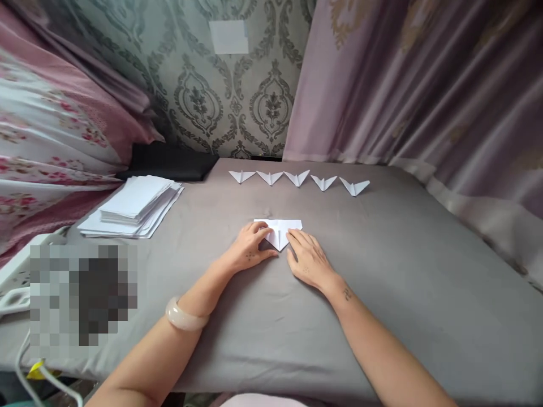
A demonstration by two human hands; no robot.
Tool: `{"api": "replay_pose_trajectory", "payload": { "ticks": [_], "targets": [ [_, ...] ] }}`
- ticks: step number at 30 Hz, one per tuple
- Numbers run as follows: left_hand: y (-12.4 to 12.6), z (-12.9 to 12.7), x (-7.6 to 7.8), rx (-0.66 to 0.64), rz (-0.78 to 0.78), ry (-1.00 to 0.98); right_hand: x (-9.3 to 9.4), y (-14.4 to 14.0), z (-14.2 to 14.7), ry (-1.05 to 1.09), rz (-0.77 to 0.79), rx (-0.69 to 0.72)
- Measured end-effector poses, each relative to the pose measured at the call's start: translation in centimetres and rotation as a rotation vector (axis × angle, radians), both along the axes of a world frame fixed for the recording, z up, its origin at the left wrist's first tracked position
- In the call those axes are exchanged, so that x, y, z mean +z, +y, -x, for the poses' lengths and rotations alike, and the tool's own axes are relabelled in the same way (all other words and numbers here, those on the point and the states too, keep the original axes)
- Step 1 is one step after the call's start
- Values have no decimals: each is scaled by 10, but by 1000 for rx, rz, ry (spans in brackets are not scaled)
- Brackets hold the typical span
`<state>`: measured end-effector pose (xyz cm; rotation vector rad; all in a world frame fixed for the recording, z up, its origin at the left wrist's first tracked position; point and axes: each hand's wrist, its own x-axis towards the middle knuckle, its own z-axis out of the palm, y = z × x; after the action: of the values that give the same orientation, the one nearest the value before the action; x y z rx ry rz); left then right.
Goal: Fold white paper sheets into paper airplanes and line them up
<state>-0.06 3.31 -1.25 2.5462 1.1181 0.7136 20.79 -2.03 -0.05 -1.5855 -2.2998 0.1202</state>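
Note:
A white sheet of paper (pixel 280 230), partly folded into a downward-pointing triangle, lies flat on the grey cloth-covered table (pixel 403 265). My left hand (pixel 250 249) presses its left side with fingertips on the fold. My right hand (pixel 306 257) presses its right edge, fingers flat. Both hands lie on the paper rather than lifting it. A pale bangle (pixel 184 316) sits on my left wrist.
Several folded white paper planes (pixel 297 178) stand in a row at the table's far side. A stack of white sheets (pixel 133 206) lies at the left, a black object (pixel 169 161) behind it. Curtains hang at right, patterned fabric at left, a blurred patch at front left.

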Motion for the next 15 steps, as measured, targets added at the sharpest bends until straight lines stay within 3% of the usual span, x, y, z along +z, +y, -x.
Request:
{"api": "replay_pose_trajectory", "payload": {
  "ticks": [6,12,15],
  "targets": [
    [-1,2,3,31,-29,27,5,-3,0,-15,1,1],
    [-7,-3,9,-141,-40,50,2,-2,0,-14,-5,6],
    [-10,-5,9,-152,-25,69,2,-2,0,-14,-3,18]
  ]
}}
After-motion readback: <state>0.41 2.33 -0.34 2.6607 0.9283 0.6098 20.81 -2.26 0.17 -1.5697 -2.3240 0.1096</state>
